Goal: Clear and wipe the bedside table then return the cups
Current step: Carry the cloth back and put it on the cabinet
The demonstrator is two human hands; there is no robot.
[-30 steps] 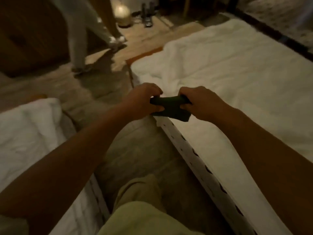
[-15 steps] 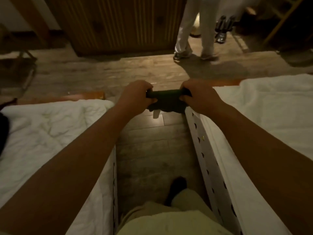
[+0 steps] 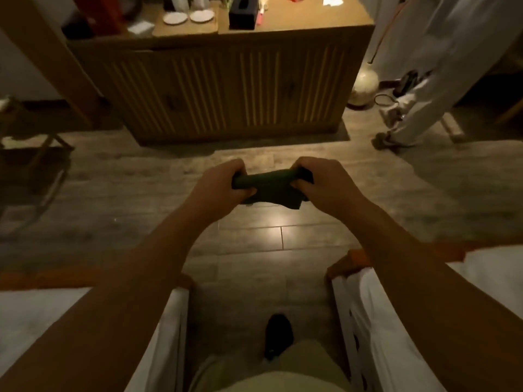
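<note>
Standing ahead: a wooden cabinet point(image 3: 226, 91) with a ribbed front faced the person across the floor point(image 3: 141, 199).
Cabinet surface: two white saucers point(image 3: 188, 17) side by side, a dark box point(image 3: 242, 12) just right of them, and small blurred items further right.
Right side: another person's legs in pale trousers point(image 3: 441, 66) stood near the cabinet's right corner, with a round lamp point(image 3: 365, 87) on the floor between them and the cabinet.
Left side: a dark folding rack point(image 3: 31, 171), blurred.
Edges: white beds point(image 3: 481, 278) flanked the person on both sides, leaving a narrow aisle where a dark shoe point(image 3: 278, 335) showed.
Open room: bare floor lay between the bed ends and the cabinet.
Cloth: a dark green cloth point(image 3: 268, 185) was held in the air above the floor, stretched between both hands.
Left hand point(image 3: 223, 182): fingers were curled tight on the cloth's left end.
Right hand point(image 3: 319, 179): fingers were clamped on its right end, a corner hanging below.
</note>
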